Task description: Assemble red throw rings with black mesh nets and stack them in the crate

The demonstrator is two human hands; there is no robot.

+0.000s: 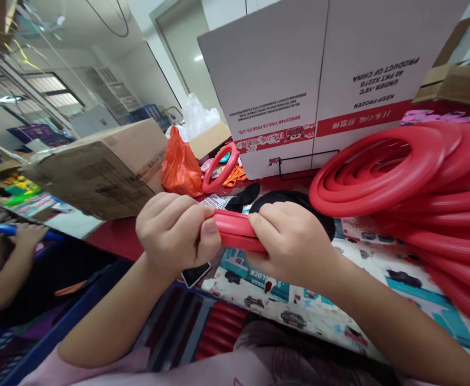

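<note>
Both of my hands are closed around a red plastic ring (237, 228), seen nearly edge-on, with a dark seam line along its side. My left hand (176, 230) wraps its left end, the thumb pressed against the front. On its right end is my right hand (293, 244), fingers curled over the top. My hands hide much of its shape. To the right, a large pile of similar red rings (452, 214) leans across the table. Behind my right hand lies a black item (273, 197), partly covered.
A white carton (275, 69) stands behind the table, with a brown cardboard box (102, 166) at left. Between them are an orange plastic bag (180, 169) and another pinkish-red ring (208, 177). A phone (195, 274) lies below my left hand. A co-worker's hand (29, 234) grips a blue tube at far left.
</note>
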